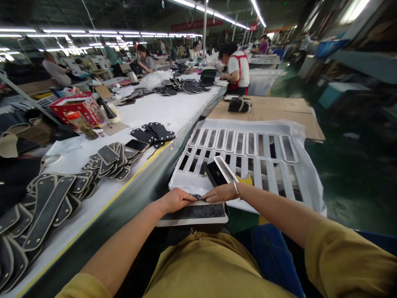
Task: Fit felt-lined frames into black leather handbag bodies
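Observation:
An oblong panel with a white border and dark grey middle (198, 213) lies across my lap. My left hand (176, 200) has its fingers closed at the panel's far edge. From the other side, my right hand (221, 193), with a bangle at the wrist, grips the same edge. The fingertips nearly meet over a small dark bit (196, 196), too small to name. Just beyond the right hand, another white-bordered strip (226, 169) leans beside a black box-like thing (214, 174). What my fingertips do under the edge is hidden.
A white sheet with rows of slots (194, 176) lies ahead, several holding bordered strips, on cardboard (273, 109). Along the left runs a white table (149, 109) bearing piles of dark bordered pieces (49, 207), a phone (137, 145) and a red box (77, 108). Co-workers sit farther back.

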Action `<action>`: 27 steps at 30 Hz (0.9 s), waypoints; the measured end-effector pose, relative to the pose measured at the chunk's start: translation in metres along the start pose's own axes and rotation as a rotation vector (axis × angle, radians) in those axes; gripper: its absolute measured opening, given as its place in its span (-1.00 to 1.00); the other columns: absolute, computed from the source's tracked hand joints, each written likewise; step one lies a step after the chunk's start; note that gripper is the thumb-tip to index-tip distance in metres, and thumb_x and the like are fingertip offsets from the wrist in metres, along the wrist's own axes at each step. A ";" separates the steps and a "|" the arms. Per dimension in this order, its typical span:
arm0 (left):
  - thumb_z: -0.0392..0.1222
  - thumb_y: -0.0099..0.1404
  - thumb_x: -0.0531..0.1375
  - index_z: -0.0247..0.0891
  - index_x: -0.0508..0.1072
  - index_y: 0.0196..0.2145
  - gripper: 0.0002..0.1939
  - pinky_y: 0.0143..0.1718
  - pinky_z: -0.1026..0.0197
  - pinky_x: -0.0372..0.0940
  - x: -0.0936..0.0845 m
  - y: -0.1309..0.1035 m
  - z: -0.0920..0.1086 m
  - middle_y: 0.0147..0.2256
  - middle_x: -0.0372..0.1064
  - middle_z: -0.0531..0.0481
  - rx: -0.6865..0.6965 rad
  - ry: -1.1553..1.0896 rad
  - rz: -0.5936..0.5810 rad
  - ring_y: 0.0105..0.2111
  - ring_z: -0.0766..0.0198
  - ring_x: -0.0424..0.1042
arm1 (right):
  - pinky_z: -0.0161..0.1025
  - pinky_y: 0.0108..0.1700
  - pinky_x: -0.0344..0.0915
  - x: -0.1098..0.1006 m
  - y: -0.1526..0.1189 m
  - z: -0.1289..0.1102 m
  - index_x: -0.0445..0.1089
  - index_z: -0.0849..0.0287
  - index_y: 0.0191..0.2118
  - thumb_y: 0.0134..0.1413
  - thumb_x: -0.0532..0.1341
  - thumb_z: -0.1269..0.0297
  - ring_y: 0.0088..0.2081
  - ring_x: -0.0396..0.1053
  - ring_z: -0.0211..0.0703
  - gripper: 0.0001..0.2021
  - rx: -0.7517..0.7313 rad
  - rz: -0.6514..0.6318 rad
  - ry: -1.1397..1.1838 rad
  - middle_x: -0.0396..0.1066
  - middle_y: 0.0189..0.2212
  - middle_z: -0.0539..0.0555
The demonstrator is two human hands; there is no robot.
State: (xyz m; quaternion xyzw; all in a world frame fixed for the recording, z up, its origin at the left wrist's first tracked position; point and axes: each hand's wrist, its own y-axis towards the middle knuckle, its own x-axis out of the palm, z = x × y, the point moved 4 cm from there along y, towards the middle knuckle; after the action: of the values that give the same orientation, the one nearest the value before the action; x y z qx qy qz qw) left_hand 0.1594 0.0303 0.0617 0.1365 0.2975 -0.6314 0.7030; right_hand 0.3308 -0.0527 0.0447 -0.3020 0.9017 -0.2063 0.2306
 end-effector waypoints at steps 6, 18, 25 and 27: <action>-0.32 0.21 0.08 -0.16 0.50 -0.12 -0.68 -0.06 0.34 0.24 0.002 -0.002 0.003 -0.15 0.47 0.12 0.059 0.096 0.027 -0.13 0.30 0.43 | -0.15 0.19 0.05 -0.001 0.007 0.002 0.30 0.12 0.09 -0.12 0.20 -0.20 0.13 0.15 0.01 -0.31 0.068 -0.068 0.085 0.30 0.06 0.05; -0.34 0.22 0.04 -0.16 0.48 -0.09 -0.65 -0.05 0.36 0.20 0.009 -0.006 0.006 -0.11 0.45 0.09 0.082 0.137 0.023 -0.11 0.28 0.42 | -0.27 0.15 0.09 0.012 0.033 -0.011 0.34 0.13 0.06 -0.05 0.24 -0.06 0.12 0.17 -0.09 -0.43 0.045 -0.147 0.181 0.31 0.05 0.01; -0.23 0.20 0.13 -0.31 0.43 -0.03 -0.64 -0.04 0.33 0.20 -0.029 -0.018 -0.010 -0.07 0.42 -0.05 -0.059 -0.057 -0.146 -0.09 0.24 0.40 | -0.21 0.05 0.22 0.015 0.027 -0.012 0.22 0.09 0.15 -0.02 0.17 -0.14 0.05 0.26 -0.08 -0.35 0.091 -0.143 0.264 0.26 0.09 0.06; -0.23 0.20 0.13 -0.32 0.43 -0.03 -0.64 -0.04 0.32 0.20 -0.040 -0.025 -0.018 -0.07 0.42 -0.06 -0.076 -0.060 -0.162 -0.08 0.23 0.39 | -0.20 0.05 0.22 0.015 0.026 -0.013 0.20 0.08 0.16 -0.04 0.19 -0.15 0.04 0.27 -0.07 -0.33 0.099 -0.159 0.306 0.27 0.08 0.06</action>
State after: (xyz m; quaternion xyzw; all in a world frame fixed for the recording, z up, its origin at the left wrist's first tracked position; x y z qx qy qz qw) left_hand 0.1293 0.0686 0.0755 0.0661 0.3099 -0.6783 0.6629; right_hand 0.3013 -0.0405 0.0381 -0.3256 0.8883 -0.3116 0.0881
